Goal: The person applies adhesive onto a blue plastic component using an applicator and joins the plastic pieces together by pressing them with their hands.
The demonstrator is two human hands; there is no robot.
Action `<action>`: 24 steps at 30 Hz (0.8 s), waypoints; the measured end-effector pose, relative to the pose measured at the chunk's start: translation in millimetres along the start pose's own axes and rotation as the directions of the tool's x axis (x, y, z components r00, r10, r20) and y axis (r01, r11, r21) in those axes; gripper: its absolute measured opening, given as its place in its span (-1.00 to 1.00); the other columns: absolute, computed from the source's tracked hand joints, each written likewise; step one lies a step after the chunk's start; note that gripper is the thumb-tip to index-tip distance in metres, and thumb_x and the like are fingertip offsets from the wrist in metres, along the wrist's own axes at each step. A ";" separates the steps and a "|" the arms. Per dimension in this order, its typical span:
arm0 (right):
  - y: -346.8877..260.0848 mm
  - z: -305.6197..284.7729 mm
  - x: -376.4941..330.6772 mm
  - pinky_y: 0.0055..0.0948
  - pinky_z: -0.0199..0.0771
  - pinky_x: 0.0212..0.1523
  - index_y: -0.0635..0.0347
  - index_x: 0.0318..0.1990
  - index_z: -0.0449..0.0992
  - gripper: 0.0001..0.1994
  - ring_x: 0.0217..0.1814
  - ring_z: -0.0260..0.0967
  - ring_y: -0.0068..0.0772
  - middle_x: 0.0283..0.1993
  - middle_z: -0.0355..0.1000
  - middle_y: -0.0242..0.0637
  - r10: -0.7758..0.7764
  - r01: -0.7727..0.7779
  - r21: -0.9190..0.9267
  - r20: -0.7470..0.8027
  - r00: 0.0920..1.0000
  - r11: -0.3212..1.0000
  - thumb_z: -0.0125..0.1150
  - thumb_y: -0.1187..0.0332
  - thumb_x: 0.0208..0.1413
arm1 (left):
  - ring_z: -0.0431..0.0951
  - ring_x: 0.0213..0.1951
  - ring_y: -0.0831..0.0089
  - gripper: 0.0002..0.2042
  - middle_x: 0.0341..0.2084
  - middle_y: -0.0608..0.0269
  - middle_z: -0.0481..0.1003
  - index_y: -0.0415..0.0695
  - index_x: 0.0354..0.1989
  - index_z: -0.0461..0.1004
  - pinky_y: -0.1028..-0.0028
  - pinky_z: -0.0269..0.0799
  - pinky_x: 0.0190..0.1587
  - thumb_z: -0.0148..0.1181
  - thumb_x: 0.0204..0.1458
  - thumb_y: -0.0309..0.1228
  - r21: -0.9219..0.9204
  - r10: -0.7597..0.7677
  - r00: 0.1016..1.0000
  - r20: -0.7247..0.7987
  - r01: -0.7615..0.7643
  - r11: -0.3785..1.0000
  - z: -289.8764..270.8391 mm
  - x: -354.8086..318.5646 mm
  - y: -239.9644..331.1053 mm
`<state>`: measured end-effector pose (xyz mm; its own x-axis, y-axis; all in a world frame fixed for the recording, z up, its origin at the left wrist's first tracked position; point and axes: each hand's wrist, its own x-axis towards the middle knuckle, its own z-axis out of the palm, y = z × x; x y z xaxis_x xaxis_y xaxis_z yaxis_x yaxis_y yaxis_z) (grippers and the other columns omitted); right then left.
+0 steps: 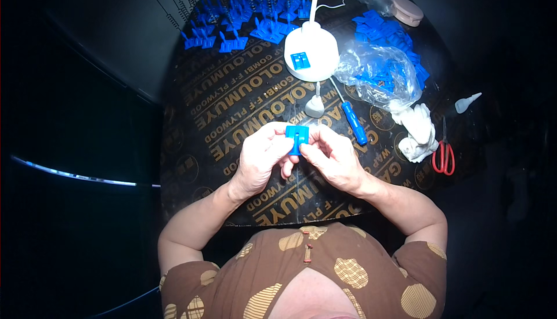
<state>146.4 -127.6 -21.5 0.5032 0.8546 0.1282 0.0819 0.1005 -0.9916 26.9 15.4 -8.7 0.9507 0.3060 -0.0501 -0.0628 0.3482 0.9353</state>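
Note:
Over the near part of the table, my left hand (259, 158) and my right hand (337, 159) meet around a small blue plastic plate with a slot (297, 133). Fingers and thumbs of both hands pinch it at its sides and lower edge; the fingers partly hide it. Just beyond the hands lies a small greyish-white bottle-like thing with a narrow neck (314, 108). A similar blue piece (300, 60) rests on the round white lamp base (325, 69) farther off. To the right of the base is a screwdriver (354, 123) with a blue handle.
Blue pieces with upright springs (232, 17) crowd the far left. A clear plastic bag (380, 75) and loose blue pieces (383, 29) lie far right, near a pinkish round container (407, 11). Rightward are a crumpled white cloth (419, 133), red-handled scissors (444, 158) and a white nozzle bottle (466, 104).

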 end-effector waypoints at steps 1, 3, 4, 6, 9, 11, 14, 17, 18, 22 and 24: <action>1.4 0.2 0.2 -0.64 0.28 -0.47 0.31 -0.32 0.41 -0.83 -0.49 0.24 -0.72 -0.47 0.36 -0.38 -0.001 0.001 -0.001 0.001 1.000 1.000 0.16 0.36 0.12 | 0.51 -0.51 0.52 -0.66 -0.43 0.08 0.49 -0.40 -0.01 0.31 0.63 0.47 -0.51 -0.02 0.19 -0.35 0.042 0.025 1.000 -0.006 -0.025 0.999 1.5 -0.6 -0.3; 5.5 0.4 0.2 -0.63 0.28 -0.45 0.30 -0.33 0.41 -0.85 -0.47 0.23 -0.72 -0.46 0.37 -0.39 0.011 -0.012 -0.014 -0.019 1.000 1.000 0.14 0.37 0.13 | 0.52 -0.51 0.50 -0.66 -0.43 0.06 0.50 -0.40 0.00 0.30 0.61 0.48 -0.49 -0.04 0.20 -0.35 0.083 0.052 0.999 -0.010 -0.051 0.995 1.2 -1.2 -0.6; 3.6 0.9 -0.2 -0.63 0.28 -0.45 0.30 -0.33 0.41 -0.85 -0.47 0.23 -0.72 -0.46 0.37 -0.39 0.010 -0.010 -0.016 -0.019 1.000 1.000 0.14 0.37 0.13 | 0.53 -0.51 0.47 -0.65 -0.41 0.03 0.51 -0.40 0.01 0.30 0.59 0.49 -0.48 -0.05 0.20 -0.35 0.003 0.059 0.998 0.026 -0.060 0.998 -1.0 -1.2 -1.2; -2.7 2.6 -0.8 -0.63 0.27 -0.43 0.29 -0.32 0.41 -0.83 -0.46 0.23 -0.71 -0.47 0.36 -0.41 0.085 -0.086 0.227 0.015 0.996 0.970 0.09 0.34 0.17 | 0.54 -0.51 0.45 -0.65 -0.39 -0.01 0.52 -0.41 0.03 0.29 0.57 0.50 -0.47 -0.07 0.21 -0.35 -0.077 0.071 0.996 0.060 -0.067 0.995 -1.4 -1.7 0.0; -9.5 -2.8 0.9 -0.63 0.26 -0.41 0.28 -0.33 0.40 -0.80 -0.45 0.24 -0.71 -0.49 0.33 -0.43 0.149 -0.165 0.190 0.096 0.984 0.968 0.04 0.30 0.20 | 0.50 -0.55 0.52 -0.65 -0.40 0.07 0.52 -0.39 0.06 0.30 0.61 0.44 -0.43 -0.10 0.23 -0.36 -0.073 0.054 0.996 0.064 -0.050 0.996 0.7 -3.0 4.0; -9.4 -3.6 1.7 -0.63 0.26 -0.41 0.27 -0.33 0.40 -0.79 -0.45 0.24 -0.71 -0.49 0.33 -0.43 0.143 -0.163 0.191 0.113 0.983 0.968 0.03 0.28 0.21 | 0.50 -0.54 0.53 -0.66 -0.40 0.07 0.52 -0.38 0.07 0.31 0.62 0.43 -0.43 -0.08 0.22 -0.38 -0.053 0.072 0.995 0.067 -0.068 0.996 0.6 -3.3 3.8; -11.2 -3.3 2.5 -0.63 0.25 -0.41 0.25 -0.33 0.40 -0.79 -0.45 0.23 -0.71 -0.49 0.33 -0.44 0.142 -0.165 0.191 0.127 0.982 0.968 0.03 0.28 0.21 | 0.49 -0.54 0.57 -0.68 -0.42 0.11 0.52 -0.37 0.06 0.31 0.64 0.42 -0.44 -0.04 0.20 -0.43 -0.013 0.079 0.997 0.022 -0.079 0.997 2.8 -4.2 2.5; -9.8 1.6 1.6 -0.63 0.26 -0.43 0.25 -0.33 0.41 -0.82 -0.46 0.23 -0.72 -0.49 0.33 -0.44 0.123 -0.138 0.203 0.084 0.989 0.969 0.06 0.31 0.19 | 0.46 -0.56 0.62 -0.71 -0.45 0.15 0.51 -0.36 0.03 0.34 0.67 0.40 -0.46 0.00 0.18 -0.47 0.092 0.102 0.995 -0.003 -0.102 0.991 5.1 -5.2 2.0; -7.8 2.8 1.2 -0.63 0.26 -0.44 0.25 -0.33 0.41 -0.84 -0.47 0.22 -0.72 -0.49 0.34 -0.44 0.101 -0.108 0.217 0.045 0.994 0.970 0.09 0.33 0.17 | 0.46 -0.56 0.62 -0.71 -0.45 0.15 0.51 -0.36 0.03 0.34 0.67 0.40 -0.46 0.00 0.18 -0.47 0.093 0.101 0.995 -0.003 -0.101 0.991 5.6 -4.8 2.6; -0.2 -0.7 0.0 -0.64 0.27 -0.46 0.28 -0.33 0.42 -0.85 -0.48 0.22 -0.75 -0.49 0.35 -0.44 0.034 -0.034 0.001 0.009 0.999 0.999 0.14 0.36 0.14 | 0.43 -0.57 0.65 -0.75 -0.48 0.19 0.49 -0.34 -0.02 0.35 0.69 0.37 -0.49 0.00 0.18 -0.47 0.142 0.069 0.997 -0.040 -0.062 0.988 6.3 -3.4 4.2; -0.2 0.5 -0.6 -0.66 0.27 -0.47 0.30 -0.34 0.43 -0.85 -0.50 0.21 -0.76 -0.49 0.36 -0.44 -0.009 0.009 -0.014 -0.011 1.000 1.000 0.18 0.37 0.11 | 0.43 -0.58 0.65 -0.76 -0.48 0.19 0.49 -0.34 -0.03 0.35 0.69 0.37 -0.50 -0.01 0.18 -0.47 0.136 0.072 0.996 -0.043 -0.065 0.989 6.2 -3.4 4.2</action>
<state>145.7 -127.8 -21.3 0.5121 0.8479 0.1373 0.0988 0.1007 -0.9900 25.3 10.4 -2.4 0.9297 0.3684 0.0021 -0.0831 0.2041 0.9754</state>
